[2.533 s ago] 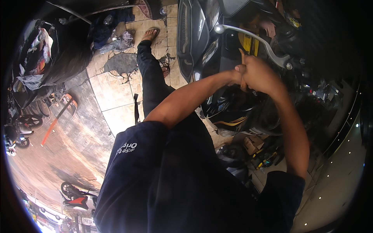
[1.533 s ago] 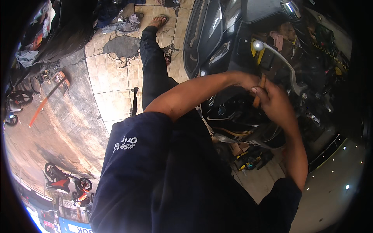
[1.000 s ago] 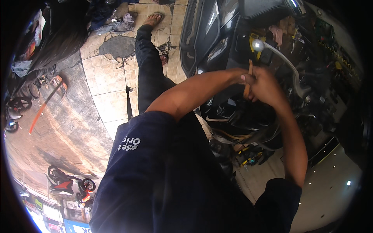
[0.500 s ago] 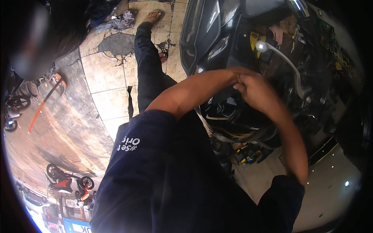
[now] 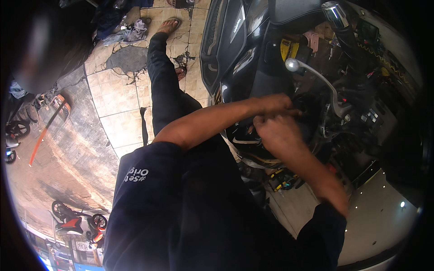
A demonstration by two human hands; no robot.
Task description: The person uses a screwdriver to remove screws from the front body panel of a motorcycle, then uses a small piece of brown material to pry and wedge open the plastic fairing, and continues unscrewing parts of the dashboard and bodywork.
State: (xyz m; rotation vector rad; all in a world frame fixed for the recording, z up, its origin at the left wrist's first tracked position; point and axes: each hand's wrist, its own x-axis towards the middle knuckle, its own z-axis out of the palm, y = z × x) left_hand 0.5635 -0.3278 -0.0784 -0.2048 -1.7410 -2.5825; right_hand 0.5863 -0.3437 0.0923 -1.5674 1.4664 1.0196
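My left hand and my right hand are close together over the front of a black scooter. The left hand reaches in from the left, its fingers smeared by motion beside dark bodywork. Just below it, the right hand is closed with its knuckles up; what its fingers hold, if anything, is hidden. To the right of both hands, a silver brake lever with a ball end curves along the handlebar. A handlebar grip with a chrome end sticks up at the top.
A yellow item and a pink item lie beyond the lever. Tools with yellow parts sit on the floor below the scooter. Another person's leg stands on the tiles at left. A red and black motorcycle is parked at lower left.
My hands have shifted from overlapping to lying side by side; the right has moved left and down, the left slightly down. The view has turned a little, so the handlebar grip now shows.
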